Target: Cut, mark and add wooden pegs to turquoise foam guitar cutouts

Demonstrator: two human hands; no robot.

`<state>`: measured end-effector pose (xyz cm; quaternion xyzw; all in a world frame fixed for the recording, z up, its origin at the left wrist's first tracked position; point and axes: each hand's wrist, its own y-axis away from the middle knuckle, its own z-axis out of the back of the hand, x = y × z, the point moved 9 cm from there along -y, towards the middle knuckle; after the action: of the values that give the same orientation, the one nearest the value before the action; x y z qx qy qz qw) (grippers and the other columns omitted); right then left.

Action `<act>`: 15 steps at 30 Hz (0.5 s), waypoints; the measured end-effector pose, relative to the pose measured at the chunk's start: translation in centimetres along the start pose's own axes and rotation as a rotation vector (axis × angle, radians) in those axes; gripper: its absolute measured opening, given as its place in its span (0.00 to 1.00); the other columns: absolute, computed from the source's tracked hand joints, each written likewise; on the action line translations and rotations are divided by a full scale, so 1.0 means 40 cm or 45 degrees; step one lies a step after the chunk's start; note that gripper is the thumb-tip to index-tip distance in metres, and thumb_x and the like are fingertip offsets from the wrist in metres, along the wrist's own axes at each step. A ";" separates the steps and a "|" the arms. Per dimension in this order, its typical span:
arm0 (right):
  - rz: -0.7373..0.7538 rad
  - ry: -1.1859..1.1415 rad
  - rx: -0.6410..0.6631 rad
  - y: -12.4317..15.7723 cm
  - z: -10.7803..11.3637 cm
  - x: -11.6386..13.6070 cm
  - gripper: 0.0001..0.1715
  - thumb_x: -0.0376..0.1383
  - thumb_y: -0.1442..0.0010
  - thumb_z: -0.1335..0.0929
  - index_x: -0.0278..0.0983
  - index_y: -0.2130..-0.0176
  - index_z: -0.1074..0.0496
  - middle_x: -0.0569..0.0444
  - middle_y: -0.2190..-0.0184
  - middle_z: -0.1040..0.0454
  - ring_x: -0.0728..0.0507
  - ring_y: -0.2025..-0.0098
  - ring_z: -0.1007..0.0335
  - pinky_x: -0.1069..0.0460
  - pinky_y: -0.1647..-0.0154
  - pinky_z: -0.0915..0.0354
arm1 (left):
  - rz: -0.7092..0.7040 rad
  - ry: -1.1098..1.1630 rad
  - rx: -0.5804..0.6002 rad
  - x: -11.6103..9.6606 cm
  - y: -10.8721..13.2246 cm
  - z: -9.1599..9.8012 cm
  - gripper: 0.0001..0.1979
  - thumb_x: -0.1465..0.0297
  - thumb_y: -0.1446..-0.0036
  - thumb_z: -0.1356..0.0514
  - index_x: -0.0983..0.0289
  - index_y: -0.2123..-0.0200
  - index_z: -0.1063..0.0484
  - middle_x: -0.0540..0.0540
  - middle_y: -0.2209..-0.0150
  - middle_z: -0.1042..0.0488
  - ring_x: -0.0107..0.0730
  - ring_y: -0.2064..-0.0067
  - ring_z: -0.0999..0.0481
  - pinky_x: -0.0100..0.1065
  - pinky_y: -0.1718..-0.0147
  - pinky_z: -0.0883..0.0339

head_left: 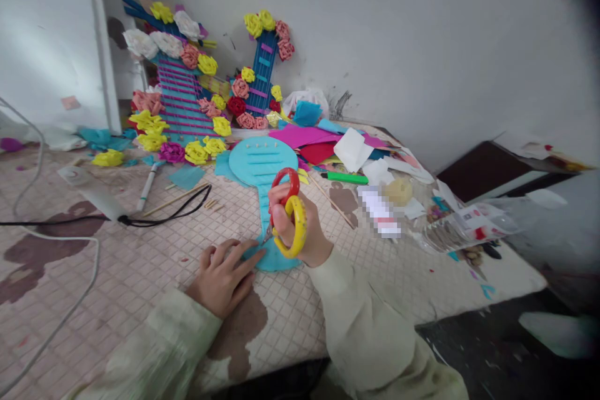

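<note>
A light-blue craft piece (263,160) lies flat on the table, with a round top, a narrow neck and a rounded lower end. Raised strips cross its top, and a row of small pale dots sits above them. My right hand (312,231) is closed on a pair of scissors (296,228) with one red and one yellow handle loop. Their blades point down at the lower end of the blue piece; whether the tips touch it I cannot tell. My left hand (225,278) rests with fingers spread, fingertips on the lower left edge of that piece.
Two flower-trimmed blue panels (180,97) lean on the wall. A white glue gun (91,192) with a black cord lies left. A green marker (345,178), coloured sheets (300,135) and wooden sticks lie behind and right. A clear plastic bottle (462,226) lies on its side at right.
</note>
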<state>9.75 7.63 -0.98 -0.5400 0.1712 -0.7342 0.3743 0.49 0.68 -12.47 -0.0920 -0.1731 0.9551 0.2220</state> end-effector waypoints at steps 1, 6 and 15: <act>-0.005 0.002 0.003 0.001 -0.001 -0.001 0.04 0.36 0.43 0.41 0.39 0.66 0.40 0.53 0.70 0.36 0.46 0.68 0.36 0.49 0.67 0.36 | 0.020 -0.003 -0.004 0.002 0.000 0.001 0.21 0.68 0.43 0.53 0.49 0.46 0.39 0.51 0.47 0.33 0.45 0.49 0.40 0.47 0.56 0.49; 0.029 0.051 0.000 0.002 0.000 0.012 0.03 0.35 0.43 0.41 0.39 0.66 0.40 0.52 0.69 0.35 0.45 0.66 0.35 0.49 0.67 0.35 | -0.007 -0.042 0.007 0.000 0.001 -0.003 0.20 0.68 0.43 0.52 0.50 0.47 0.39 0.51 0.48 0.33 0.44 0.50 0.40 0.46 0.56 0.49; 0.175 0.165 0.052 0.009 -0.024 0.029 0.05 0.33 0.44 0.41 0.39 0.63 0.42 0.51 0.67 0.33 0.43 0.61 0.34 0.47 0.60 0.34 | -0.038 -0.075 -0.035 -0.002 0.001 0.000 0.20 0.67 0.44 0.52 0.51 0.48 0.37 0.54 0.51 0.31 0.43 0.50 0.40 0.46 0.56 0.49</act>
<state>8.83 6.40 -0.77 -0.4707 0.2168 -0.7434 0.4229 0.54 0.59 -12.48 -0.0643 -0.1941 0.9515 0.2298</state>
